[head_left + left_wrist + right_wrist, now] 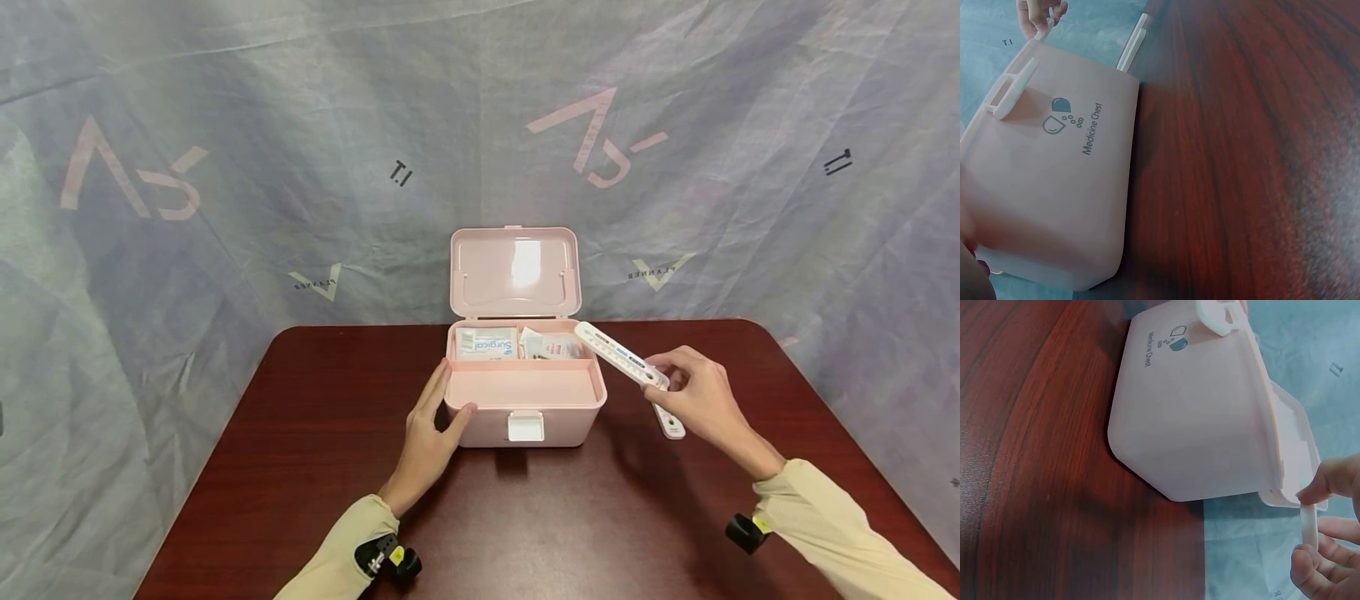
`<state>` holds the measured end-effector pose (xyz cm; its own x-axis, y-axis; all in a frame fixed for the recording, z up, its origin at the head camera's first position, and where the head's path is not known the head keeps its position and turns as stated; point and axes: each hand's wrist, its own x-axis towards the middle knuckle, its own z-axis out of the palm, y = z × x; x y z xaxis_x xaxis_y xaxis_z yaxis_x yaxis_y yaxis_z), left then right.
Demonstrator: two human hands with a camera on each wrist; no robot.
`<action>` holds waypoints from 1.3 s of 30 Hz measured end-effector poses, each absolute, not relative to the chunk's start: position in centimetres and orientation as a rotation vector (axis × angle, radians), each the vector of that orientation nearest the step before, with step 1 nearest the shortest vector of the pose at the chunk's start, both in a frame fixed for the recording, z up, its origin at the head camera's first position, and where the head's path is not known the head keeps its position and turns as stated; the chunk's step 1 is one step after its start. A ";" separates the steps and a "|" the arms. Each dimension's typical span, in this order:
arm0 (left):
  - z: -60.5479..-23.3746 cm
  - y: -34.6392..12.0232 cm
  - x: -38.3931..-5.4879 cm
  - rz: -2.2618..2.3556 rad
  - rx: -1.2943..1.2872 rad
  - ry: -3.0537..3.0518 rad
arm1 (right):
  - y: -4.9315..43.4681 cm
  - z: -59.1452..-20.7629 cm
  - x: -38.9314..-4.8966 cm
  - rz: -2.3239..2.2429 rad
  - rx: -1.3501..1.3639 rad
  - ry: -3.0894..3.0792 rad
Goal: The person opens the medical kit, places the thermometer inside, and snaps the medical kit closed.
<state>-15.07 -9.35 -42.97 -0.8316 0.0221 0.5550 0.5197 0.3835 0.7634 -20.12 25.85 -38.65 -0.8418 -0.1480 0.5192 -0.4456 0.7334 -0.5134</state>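
Observation:
On the table sits a pink medicine chest (480,427) with its lid (487,287) raised. My left hand (426,446) rests against the chest's left side, its thumb at the front corner and its fingers fairly straight. To the right of the chest, my right hand (697,392) pinches a white thermometer strip (618,353) with a printed scale. The strip's far end is over the chest's right rim. Another white strip (671,425) shows below that hand, partly hidden; I cannot tell whether it is held or lies on the table.
A blue-and-white packet marked Surgical (487,343) lies in the back left compartment. Small packets (551,345) lie in the back right one. A white latch (526,427) hangs at the front. The dark red table (337,383) backs onto a grey cloth (375,233).

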 end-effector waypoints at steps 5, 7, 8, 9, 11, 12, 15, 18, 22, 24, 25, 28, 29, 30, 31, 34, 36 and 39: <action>-43.7 -9.4 -15.5 -1.436 -0.472 -2.197 | 25.6 -38.5 -20.3 0.898 0.488 -2.486; -44.8 -9.7 -16.1 -1.435 -0.475 -2.192 | 25.5 -38.4 -20.4 0.893 0.501 -2.487; -45.4 -9.8 -16.5 -1.434 -0.476 -2.190 | 25.5 -38.3 -20.4 0.890 0.506 -2.487; -45.9 -9.9 -16.7 -1.435 -0.481 -2.182 | 25.4 -38.2 -20.4 0.890 0.512 -2.485; -46.7 -10.1 -17.2 -1.425 -0.491 -2.184 | 25.3 -38.1 -20.5 0.891 0.520 -2.484; -46.8 -10.1 -17.2 -1.428 -0.490 -2.183 | 25.2 -38.1 -20.5 0.890 0.525 -2.483; -46.5 -10.0 -17.1 -1.418 -0.485 -2.189 | 25.1 -38.0 -20.5 0.902 0.537 -2.484; -45.7 -9.8 -16.6 -1.423 -0.475 -2.187 | 25.0 -38.0 -20.6 0.910 0.547 -2.494; -44.0 -9.4 -15.7 -1.443 -0.473 -2.181 | 24.9 -38.0 -20.7 0.916 0.561 -2.506; -43.5 -9.4 -15.3 -1.442 -0.472 -2.188 | 24.8 -38.0 -20.8 0.914 0.566 -2.510; -43.3 -9.4 -15.2 -1.443 -0.469 -2.189 | 24.8 -38.0 -20.8 0.914 0.569 -2.511; -43.0 -9.3 -15.0 -1.442 -0.469 -2.194 | 24.7 -38.0 -20.9 0.912 0.578 -2.520; -43.1 -9.3 -15.0 -1.443 -0.468 -2.192 | 24.7 -38.0 -20.9 0.913 0.579 -2.524; -43.1 -9.4 -15.0 -1.442 -0.469 -2.191 | 24.6 -38.0 -20.9 0.914 0.582 -2.527; -43.1 -9.4 -15.0 -1.443 -0.469 -2.189 | 24.6 -38.0 -21.0 0.915 0.584 -2.529; -43.1 -9.4 -15.1 -1.445 -0.473 -2.183 | 24.6 -38.1 -21.1 0.908 0.596 -2.531; -43.2 -9.4 -15.1 -1.442 -0.472 -2.178 | 24.5 -38.1 -21.1 0.907 0.608 -2.529; -43.2 -9.4 -15.1 -1.438 -0.473 -2.180 | 24.5 -38.0 -21.3 0.899 0.622 -2.530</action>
